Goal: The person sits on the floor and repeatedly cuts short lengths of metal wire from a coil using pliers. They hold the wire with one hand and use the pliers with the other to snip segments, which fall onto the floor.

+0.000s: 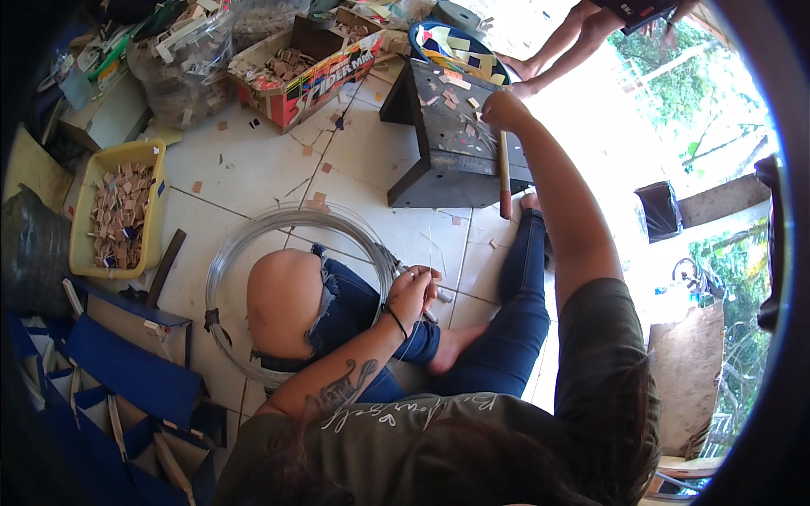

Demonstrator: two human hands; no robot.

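Note:
My left hand is closed in front of my bent knee, with thin wire ends rising from its fingers. Just beside it show grey metal tool ends, partly hidden by the hand. A large coil of silvery wire loops around my knee. My right arm reaches out over the black bench, where my right hand is closed at the bench's right side. A wooden handle runs along that side, its far end by the hand. Whatever those fingers hold is hidden. Small pinkish pieces lie scattered on the bench top.
A yellow basin of small pieces stands left, above blue compartmented boxes. At the back are a red-and-yellow carton, a plastic bag and a blue tub. Another person's legs are at the far right.

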